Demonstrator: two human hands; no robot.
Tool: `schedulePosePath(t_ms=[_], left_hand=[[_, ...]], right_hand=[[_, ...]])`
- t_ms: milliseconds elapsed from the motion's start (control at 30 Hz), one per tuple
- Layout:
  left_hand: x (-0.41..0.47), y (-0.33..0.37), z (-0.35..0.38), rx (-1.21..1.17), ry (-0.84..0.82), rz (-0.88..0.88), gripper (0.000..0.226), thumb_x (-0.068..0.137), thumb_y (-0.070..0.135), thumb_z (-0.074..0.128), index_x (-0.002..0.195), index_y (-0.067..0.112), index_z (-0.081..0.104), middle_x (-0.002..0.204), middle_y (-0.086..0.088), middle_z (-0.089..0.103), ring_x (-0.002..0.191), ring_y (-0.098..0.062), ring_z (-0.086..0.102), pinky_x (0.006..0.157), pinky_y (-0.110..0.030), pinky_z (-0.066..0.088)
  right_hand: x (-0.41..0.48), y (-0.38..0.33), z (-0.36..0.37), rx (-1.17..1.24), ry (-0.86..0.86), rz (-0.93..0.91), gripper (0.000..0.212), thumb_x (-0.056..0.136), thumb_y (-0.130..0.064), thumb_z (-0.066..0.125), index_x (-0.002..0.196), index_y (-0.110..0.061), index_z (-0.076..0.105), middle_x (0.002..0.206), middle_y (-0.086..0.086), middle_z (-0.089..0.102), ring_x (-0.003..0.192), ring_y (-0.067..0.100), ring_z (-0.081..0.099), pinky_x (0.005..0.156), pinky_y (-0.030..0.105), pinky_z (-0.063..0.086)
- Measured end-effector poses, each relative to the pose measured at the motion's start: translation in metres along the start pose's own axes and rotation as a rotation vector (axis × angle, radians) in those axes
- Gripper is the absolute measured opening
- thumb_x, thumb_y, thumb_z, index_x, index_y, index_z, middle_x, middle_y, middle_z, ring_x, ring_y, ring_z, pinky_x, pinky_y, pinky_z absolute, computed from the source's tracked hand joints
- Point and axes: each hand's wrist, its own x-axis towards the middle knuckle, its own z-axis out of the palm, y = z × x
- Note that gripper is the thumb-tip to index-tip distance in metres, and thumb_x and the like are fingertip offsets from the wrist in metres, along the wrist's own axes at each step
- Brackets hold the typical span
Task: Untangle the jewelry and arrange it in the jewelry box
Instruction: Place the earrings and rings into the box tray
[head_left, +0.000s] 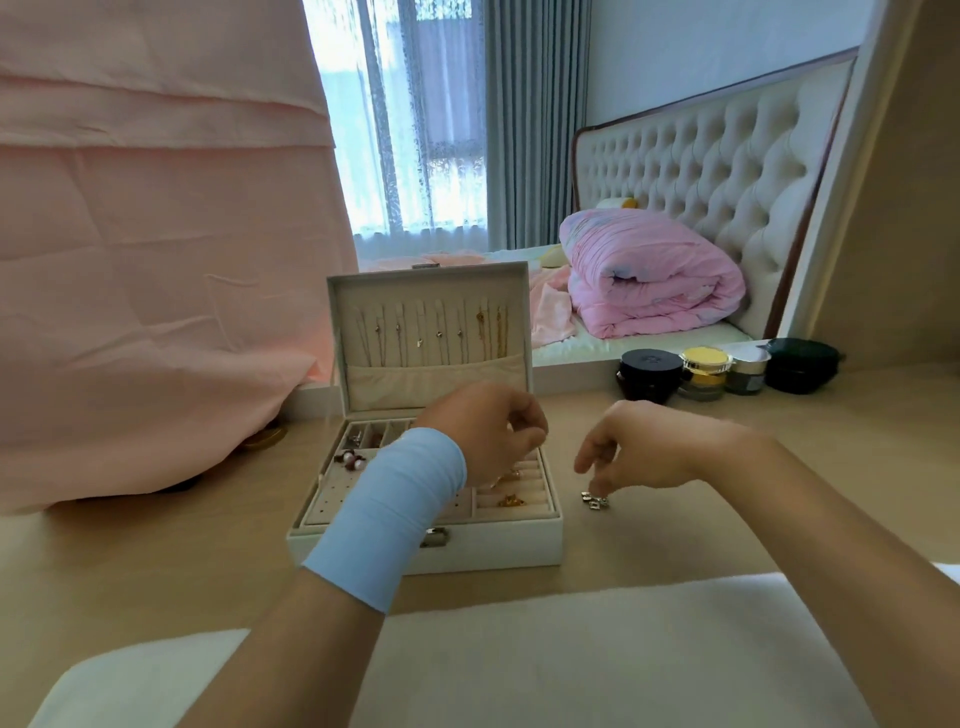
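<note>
While it sits open on the desk: the white jewelry box (363, 540) has its lid up, and thin chains (441, 332) hang in a row inside the lid.
Tray: small compartments hold gold pieces (510, 500) at the right and dark red beads (349, 459) at the left.
Left hand (488, 431): it hovers over the tray's right side with fingers curled in; whether this grip has hold of anything, I cannot tell.
Wrist: a light blue band (395, 514) wraps the left forearm.
Right hand (639, 447): it is down on the desk (779, 499) just right of the box, with fingertips (597, 480) pinched at a small silver jewelry piece (594, 500) that lies on the wood.
Further back: four cosmetic jars (706, 371) stand in a row.
</note>
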Motion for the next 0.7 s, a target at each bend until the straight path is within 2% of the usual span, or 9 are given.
schedulePosePath(t_ms=[100,200,267,333,433,567,700], left_hand=[[0.016,0.021,0.013,0.121,-0.056,0.014,0.013,0.092,0.033,0.060,0.100,0.034,0.070,0.101,0.015,0.067,0.090,-0.011,0.061,0.085,-0.032,0.052],[0.025,0.030,0.027,0.227,-0.101,0.032,0.015,0.091,0.033,0.060,0.102,0.034,0.070,0.106,0.014,0.069,0.095,-0.013,0.061,0.087,-0.031,0.051],[0.027,0.030,0.034,0.277,-0.108,0.024,0.017,0.090,0.034,0.061,0.103,0.034,0.071,0.106,0.014,0.070,0.095,-0.013,0.062,0.085,-0.029,0.051],[0.029,0.028,0.038,0.317,-0.099,0.027,0.018,0.089,0.035,0.061,0.103,0.035,0.072,0.104,0.015,0.071,0.096,-0.012,0.063,0.082,-0.026,0.049],[0.030,0.028,0.040,0.330,-0.091,0.044,0.021,0.088,0.039,0.063,0.108,0.037,0.070,0.107,0.017,0.070,0.100,-0.010,0.060,0.084,-0.026,0.047],[0.027,0.030,0.042,0.210,-0.054,0.032,0.027,0.082,0.045,0.071,0.107,0.037,0.068,0.100,0.020,0.069,0.095,-0.006,0.061,0.086,-0.029,0.050],[0.028,0.025,0.042,-0.016,0.025,-0.051,0.017,0.077,0.043,0.076,0.092,0.035,0.072,0.087,0.018,0.069,0.085,-0.005,0.063,0.084,-0.032,0.054]], right_hand=[[0.000,0.009,0.006,0.034,-0.055,0.017,0.036,0.079,-0.037,0.084,0.114,-0.034,0.075,0.093,-0.015,0.068,0.086,0.005,0.064,0.072,0.022,0.049],[0.002,0.017,0.014,0.047,-0.030,0.011,0.021,0.079,-0.031,0.084,0.099,-0.033,0.080,0.092,-0.014,0.070,0.084,0.006,0.065,0.069,0.020,0.050],[0.004,0.022,0.017,0.084,-0.007,0.007,0.011,0.080,-0.025,0.084,0.089,-0.030,0.081,0.089,-0.013,0.074,0.084,0.005,0.067,0.076,0.025,0.056],[0.006,0.027,0.016,0.126,-0.004,0.007,0.009,0.080,-0.021,0.084,0.085,-0.028,0.081,0.086,-0.013,0.075,0.083,0.005,0.069,0.078,0.029,0.059],[0.006,0.032,0.013,0.265,0.048,-0.024,0.012,0.081,-0.019,0.083,0.089,-0.027,0.079,0.085,-0.010,0.074,0.069,0.002,0.066,0.063,0.022,0.053],[0.003,0.031,0.006,0.590,0.172,-0.067,0.023,0.082,-0.017,0.083,0.103,-0.017,0.073,0.084,0.005,0.075,0.053,0.009,0.055,0.046,0.024,0.042],[0.004,0.028,0.008,0.822,0.126,-0.043,0.035,0.084,-0.019,0.081,0.114,-0.016,0.066,0.079,0.010,0.069,0.052,0.011,0.050,0.046,0.024,0.034]])
